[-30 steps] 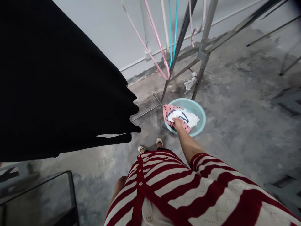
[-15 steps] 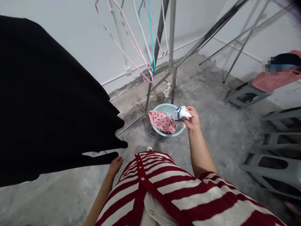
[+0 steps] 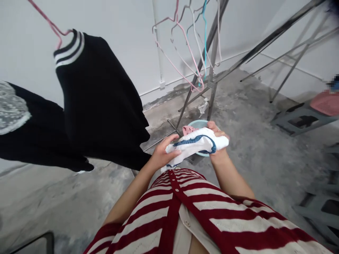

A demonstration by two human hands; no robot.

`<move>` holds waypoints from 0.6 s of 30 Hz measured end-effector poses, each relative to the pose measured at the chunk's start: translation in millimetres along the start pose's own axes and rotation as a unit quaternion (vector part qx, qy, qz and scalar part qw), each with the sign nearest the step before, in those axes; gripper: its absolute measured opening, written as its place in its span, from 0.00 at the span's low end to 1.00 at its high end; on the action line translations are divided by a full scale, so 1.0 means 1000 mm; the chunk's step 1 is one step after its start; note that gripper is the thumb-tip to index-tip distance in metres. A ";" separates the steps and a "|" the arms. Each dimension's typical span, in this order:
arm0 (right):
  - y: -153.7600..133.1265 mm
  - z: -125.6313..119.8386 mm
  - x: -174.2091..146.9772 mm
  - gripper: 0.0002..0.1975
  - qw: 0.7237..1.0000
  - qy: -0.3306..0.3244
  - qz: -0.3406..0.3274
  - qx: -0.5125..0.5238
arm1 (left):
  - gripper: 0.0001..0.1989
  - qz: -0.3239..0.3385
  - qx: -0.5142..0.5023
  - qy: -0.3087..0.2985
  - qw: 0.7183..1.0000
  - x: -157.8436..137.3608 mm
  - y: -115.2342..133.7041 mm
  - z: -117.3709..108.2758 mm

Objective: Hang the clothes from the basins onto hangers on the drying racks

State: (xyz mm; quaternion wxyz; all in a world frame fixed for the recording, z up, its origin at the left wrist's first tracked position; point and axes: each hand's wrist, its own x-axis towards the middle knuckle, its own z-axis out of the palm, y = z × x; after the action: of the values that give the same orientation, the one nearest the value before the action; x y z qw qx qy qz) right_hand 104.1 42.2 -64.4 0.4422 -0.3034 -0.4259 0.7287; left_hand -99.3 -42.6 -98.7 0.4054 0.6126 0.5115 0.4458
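Note:
A white garment with blue trim (image 3: 196,141) stretches between my two hands in front of my body. My right hand (image 3: 218,135) is closed around its bunched right end. At its left end, my left hand (image 3: 165,151) grips the cloth between thumb and fingers, the index finger reaching along the top. Behind and below it is a light blue basin (image 3: 198,123), mostly covered. Part of a pink cloth with dark marks (image 3: 188,129) shows in the basin.
Black clothing (image 3: 103,95) hangs at the left, one piece on a pink hanger (image 3: 54,28). Several bare wire hangers (image 3: 182,53) hang ahead from a metal rack (image 3: 212,81). Grey stools (image 3: 296,118) stand at the right, one bearing a pink basket (image 3: 327,102).
My left hand has come up from beside the black clothing onto the white garment. The garment has risen out of the basin toward me and spread out. The view has shifted left.

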 end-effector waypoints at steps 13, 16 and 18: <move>0.029 0.032 0.012 0.09 1.000 0.007 -0.003 -0.020 | 0.11 0.035 0.250 0.180 0.951 -0.006 -0.002 -0.043; 0.032 0.034 0.008 0.10 0.998 0.024 0.002 -0.050 | 0.11 0.081 0.307 0.212 0.924 0.000 0.006 -0.051; 0.037 0.032 0.006 0.11 0.996 0.042 0.001 -0.074 | 0.12 0.100 0.282 0.224 0.928 0.004 0.012 -0.051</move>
State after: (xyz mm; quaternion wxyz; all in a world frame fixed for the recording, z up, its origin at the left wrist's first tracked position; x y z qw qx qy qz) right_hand 61.3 27.0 -83.4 0.4352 -0.3658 -0.4593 0.6825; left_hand -145.1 -38.7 -72.8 0.0443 0.6340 0.6293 0.4474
